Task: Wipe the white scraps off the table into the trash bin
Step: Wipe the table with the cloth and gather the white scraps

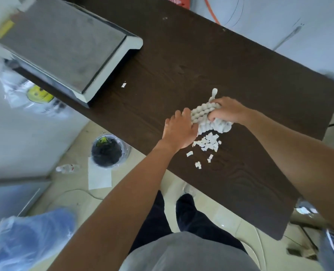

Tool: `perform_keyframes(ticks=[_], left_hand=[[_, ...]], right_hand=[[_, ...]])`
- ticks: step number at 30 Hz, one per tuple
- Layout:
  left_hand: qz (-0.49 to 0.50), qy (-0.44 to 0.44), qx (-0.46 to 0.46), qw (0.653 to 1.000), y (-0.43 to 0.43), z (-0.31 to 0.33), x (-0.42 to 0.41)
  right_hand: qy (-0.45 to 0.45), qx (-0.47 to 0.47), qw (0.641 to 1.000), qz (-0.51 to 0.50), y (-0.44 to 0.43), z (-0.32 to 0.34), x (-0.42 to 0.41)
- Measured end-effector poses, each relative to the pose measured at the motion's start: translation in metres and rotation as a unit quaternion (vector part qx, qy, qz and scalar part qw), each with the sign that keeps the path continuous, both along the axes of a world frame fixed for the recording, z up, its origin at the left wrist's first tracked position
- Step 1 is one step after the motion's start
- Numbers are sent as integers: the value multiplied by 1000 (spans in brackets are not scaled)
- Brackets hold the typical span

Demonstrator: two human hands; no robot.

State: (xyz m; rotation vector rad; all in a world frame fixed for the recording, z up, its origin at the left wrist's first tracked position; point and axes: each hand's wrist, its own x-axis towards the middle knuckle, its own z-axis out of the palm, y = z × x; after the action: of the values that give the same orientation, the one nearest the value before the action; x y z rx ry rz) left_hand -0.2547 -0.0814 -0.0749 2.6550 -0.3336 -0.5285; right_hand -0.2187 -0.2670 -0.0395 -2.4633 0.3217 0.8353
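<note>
- The desk (230, 61) is dark brown wood and runs slantwise through the view; the person stands at its near edge.
- A pale, knobbly cloth (205, 116) lies bunched on the desk about midway along it, a little closer to the near edge than to the far one.
- The right hand (227, 111) lies on the cloth's right side, its fingers curled into the fabric and gripping it.
- The left hand (178, 132) lies back up against the cloth's left edge with bent fingers. The cloth hides its thumb side, so I cannot tell whether it grips or only presses.
- The scraps (208, 143), small white paper bits, lie heaped just at the cloth's near side, touching its hem, between the two wrists.
- A few looser bits trail from the heap toward the near edge.
- One stray scrap (123, 85) lies well apart, toward the left end, just beside the scale.
- The scale (64, 45), a grey box with a flat steel top, stands on the desk's left end.
- The bin (107, 151), dark inside with a clear liner, stands on the floor off the near edge, left of the left forearm.
- A white sheet (99, 177) lies on the floor touching the bin, and a clear bottle (67, 168) lies on its side near it.
- A blue bag (25, 239) fills the lower left corner.
</note>
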Motion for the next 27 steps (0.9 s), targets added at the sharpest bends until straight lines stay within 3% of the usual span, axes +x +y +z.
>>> perform_keyframes(ticks=[6, 14, 22, 27], left_hand=[[49, -16, 13, 999, 54, -1, 30], [183, -37, 44, 981, 137, -6, 54], [295, -38, -22, 955, 185, -10, 22], [290, -12, 3, 957, 181, -8, -5]], right_hand=[[-54, -26, 996, 72, 57, -5, 38], [-186, -84, 956, 213, 167, -27, 85], [-164, -7, 945, 284, 232, -30, 86], [-155, 37, 944, 290, 232, -34, 62]])
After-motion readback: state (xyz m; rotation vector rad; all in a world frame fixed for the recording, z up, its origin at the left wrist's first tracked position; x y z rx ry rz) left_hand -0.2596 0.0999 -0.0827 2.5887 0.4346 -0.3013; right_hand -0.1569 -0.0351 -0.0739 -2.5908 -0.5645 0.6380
